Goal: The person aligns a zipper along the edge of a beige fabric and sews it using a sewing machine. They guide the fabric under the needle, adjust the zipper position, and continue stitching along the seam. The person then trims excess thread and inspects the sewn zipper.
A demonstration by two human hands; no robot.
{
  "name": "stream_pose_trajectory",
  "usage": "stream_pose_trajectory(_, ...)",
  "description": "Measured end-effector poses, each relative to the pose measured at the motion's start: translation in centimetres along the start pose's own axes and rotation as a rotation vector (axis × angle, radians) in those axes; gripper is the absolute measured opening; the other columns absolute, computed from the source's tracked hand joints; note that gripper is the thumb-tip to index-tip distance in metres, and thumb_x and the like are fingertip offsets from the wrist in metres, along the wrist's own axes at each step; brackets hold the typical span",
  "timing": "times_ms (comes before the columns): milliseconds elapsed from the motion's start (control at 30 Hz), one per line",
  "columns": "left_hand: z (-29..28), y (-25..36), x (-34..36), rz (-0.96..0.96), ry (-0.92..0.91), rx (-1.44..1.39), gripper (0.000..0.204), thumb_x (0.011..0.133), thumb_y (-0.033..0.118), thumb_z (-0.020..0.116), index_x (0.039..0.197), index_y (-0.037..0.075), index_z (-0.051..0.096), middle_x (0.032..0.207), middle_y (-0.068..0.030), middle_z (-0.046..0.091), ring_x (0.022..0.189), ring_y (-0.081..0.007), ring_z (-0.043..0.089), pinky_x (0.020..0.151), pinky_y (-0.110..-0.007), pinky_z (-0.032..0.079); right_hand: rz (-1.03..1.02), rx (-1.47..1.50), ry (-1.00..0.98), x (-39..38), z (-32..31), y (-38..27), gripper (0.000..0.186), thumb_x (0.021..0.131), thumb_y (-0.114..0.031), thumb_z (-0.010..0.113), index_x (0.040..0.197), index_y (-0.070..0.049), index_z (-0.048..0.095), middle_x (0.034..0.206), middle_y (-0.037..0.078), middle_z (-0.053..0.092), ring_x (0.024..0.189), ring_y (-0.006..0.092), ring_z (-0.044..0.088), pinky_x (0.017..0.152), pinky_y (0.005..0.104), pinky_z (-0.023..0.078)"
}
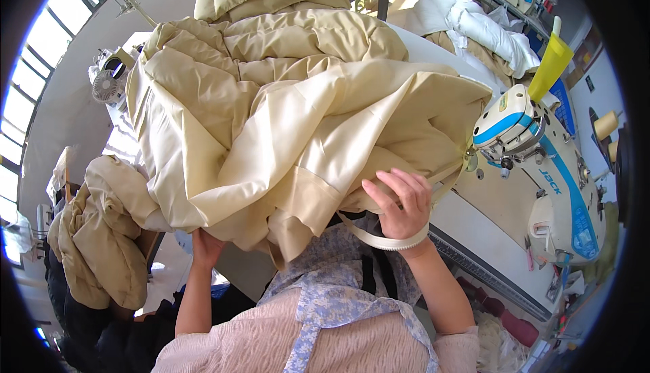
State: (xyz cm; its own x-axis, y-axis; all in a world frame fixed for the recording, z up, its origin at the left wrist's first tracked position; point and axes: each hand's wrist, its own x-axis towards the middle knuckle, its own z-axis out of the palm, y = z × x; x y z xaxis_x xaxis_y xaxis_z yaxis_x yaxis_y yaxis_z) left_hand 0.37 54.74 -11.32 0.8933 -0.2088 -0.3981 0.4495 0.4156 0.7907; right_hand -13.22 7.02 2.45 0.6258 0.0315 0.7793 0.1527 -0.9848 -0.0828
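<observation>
A: Where is the large beige padded garment of smooth, shiny fabric (pixel 291 122)?
B: Heaped in front of the person, across the white worktable (pixel 491 237), its right edge reaching the head of the white-and-blue sewing machine (pixel 535 176).
A: What is the bare left hand (pixel 208 245) doing?
B: It's at the garment's lower left edge. Fabric covers the fingers, so I can't tell whether they grip.
A: And the bare right hand (pixel 405 203)?
B: Raised over the garment's lower right part, fingers apart and loosely bent. I can't tell whether the tips touch the cloth.
A: What's that by the wrist?
B: A narrow cream ribbed tape (pixel 389 242), curving from below the garment across the wrist.
A: Anything to the left?
B: A bunched beige padded piece (pixel 105 237) at the lower left, and a small white round fan (pixel 105 86) above it, beyond the garment.
</observation>
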Motion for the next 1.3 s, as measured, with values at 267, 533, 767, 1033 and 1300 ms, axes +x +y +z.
stream_pose_trajectory(267, 17.0, 20.8, 2.1, 0.599, -0.53, -0.148, 0.055, 0.104, 0.035, 0.055, 0.152, 0.009, 0.047, 0.149, -0.0135, 0.055, 0.135, -0.0294, 0.053, 0.111, -0.045, 0.045, 0.273, 0.373, 0.176, 3.5, -4.4, 1.3, 0.03, 0.083, 0.012, 0.063, 0.107, -0.004, 0.071, 0.099, 0.015, 0.074, 0.083, 0.0335, 0.069, 0.076, 0.0402, 0.056)
stream_pose_trajectory(533, 45.6, 32.6, 19.3, 1.024, -0.44, 0.816, 0.05, 0.1, 0.026, 0.057, 0.148, 0.011, 0.052, 0.15, -0.0137, 0.055, 0.139, -0.0299, 0.05, 0.116, -0.047, 0.038, 0.459, 0.82, -0.737, -1.5, -4.4, -2.9, 0.029, 0.094, -0.036, 0.068, 0.096, -0.007, 0.075, 0.087, 0.013, 0.072, 0.084, 0.0314, 0.071, 0.073, 0.0413, 0.056)
stream_pose_trajectory(767, 52.3, 11.2, 1.2, 1.199, -0.845, 1.059, 0.047, 0.097, 0.018, 0.06, 0.144, 0.012, 0.057, 0.15, -0.0138, 0.055, 0.143, -0.0303, 0.047, 0.121, -0.049, 0.033, 0.159, 0.292, -0.834, -8.1, -1.6, -6.3, 0.016, 0.081, -0.022, 0.072, 0.091, -0.009, 0.067, 0.095, 0.007, 0.065, 0.097, 0.0255, 0.064, 0.083, 0.0423, 0.053)
stream_pose_trajectory(1033, 44.0, -4.3, 12.9, 0.395, -1.057, 1.025, 0.046, 0.1, 0.012, 0.054, 0.146, 0.01, 0.056, 0.149, -0.013, 0.053, 0.139, -0.0272, 0.048, 0.116, -0.038, 0.039, 0.543, 0.655, -0.657, -11.7, -2.5, -6.7, 0.015, 0.094, -0.015, 0.067, 0.098, -0.001, 0.071, 0.098, 0.011, 0.07, 0.095, 0.0259, 0.07, 0.082, 0.0357, 0.057)
stream_pose_trajectory(1300, 44.0, -1.1, 11.3, 1.015, -1.12, 1.219, 0.041, 0.091, -0.003, 0.059, 0.13, 0.003, 0.065, 0.131, -0.0141, 0.063, 0.113, -0.0285, 0.066, 0.1, -0.034, 0.052, 1.508, 1.976, 0.471, -13.3, -8.2, -5.6, 0.048, 0.113, -0.034, 0.041, 0.135, 0.005, 0.058, 0.095, 0.016, 0.074, 0.088, 0.0243, 0.074, 0.078, 0.0363, 0.059)
